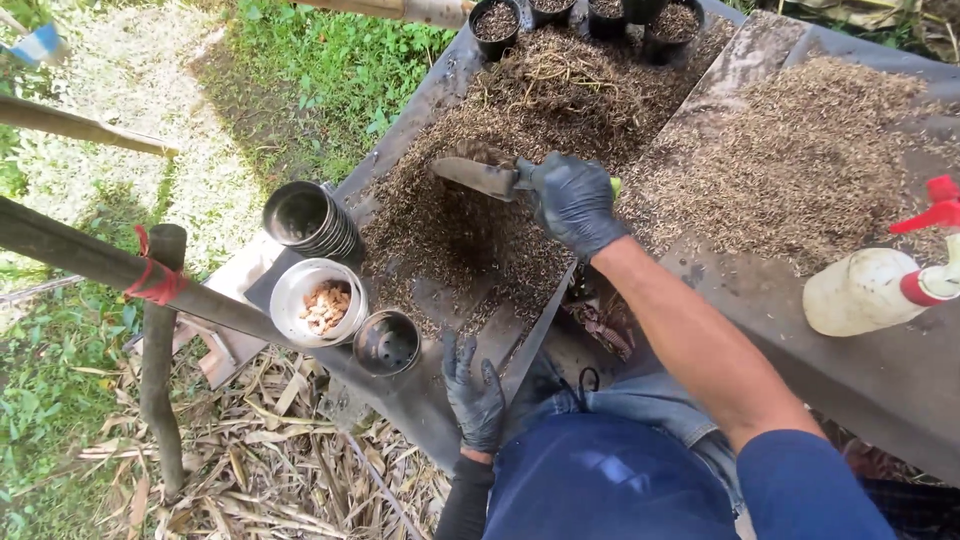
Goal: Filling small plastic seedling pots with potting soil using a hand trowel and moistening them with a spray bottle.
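my gloved right hand grips a trowel, its blade loaded with dark potting mix above the heap at the worktop's middle; my gloved left hand lies flat, fingers spread, holding nothing, on the near edge, just beside an empty black pot

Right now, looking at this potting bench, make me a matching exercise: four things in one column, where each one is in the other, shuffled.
Things:
1. trowel
2. spray bottle
3. white bowl
4. left hand

Places:
A. flat on the near table edge
B. right bench, red trigger
C. gripped by the right hand over the mix
D. between black pots, holding pale chunks

Pairs: 1-C, 2-B, 3-D, 4-A
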